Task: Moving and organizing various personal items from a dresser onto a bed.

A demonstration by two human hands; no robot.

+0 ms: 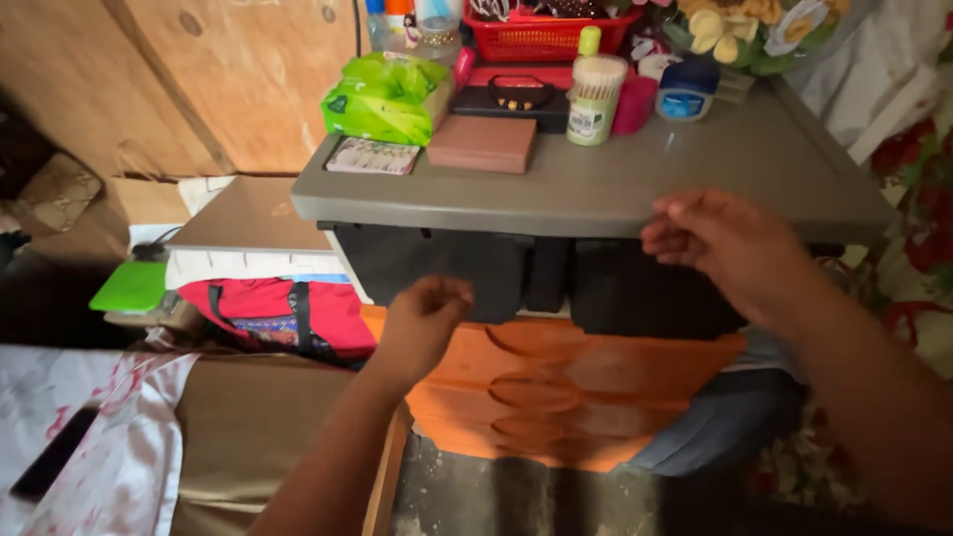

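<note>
The left hand (425,316) comes up from the lower middle of the view on a raised forearm, fingers curled loosely into the palm, holding nothing. It hangs in front of the dark drawer front (437,266) of a plastic cabinet, just below the cabinet's grey top (596,184), and touches neither as far as the view shows. The right hand (717,246) reaches in from the right edge, arm stretched across, fingers half bent and slack; its fingertips (663,220) sit at the front lip of the grey top, very near or just touching it, with nothing grasped.

Far left of the hands lies one bright green flat pad (131,286), then one red bag (283,310) with dark straps, under a grey laptop-like slab (248,213). On the grey top, from left to right: one green soft pack (385,97), one small printed card-like packet (372,156) in front of it, one brown flat box (482,143), one black case (516,99) behind that, one clear tub of cotton buds (594,99) with a green cap, one pink container (635,104), and one blue-lidded jar (685,94). Behind them stands one red basket (541,38), and to the right a bunch of artificial flowers (745,28).

Under the dark drawers, two of them side by side, an orange drawer front (566,387) with scalloped ridges lies below and between both hands. The grey top is above the left hand and directly at the right hand.
</note>
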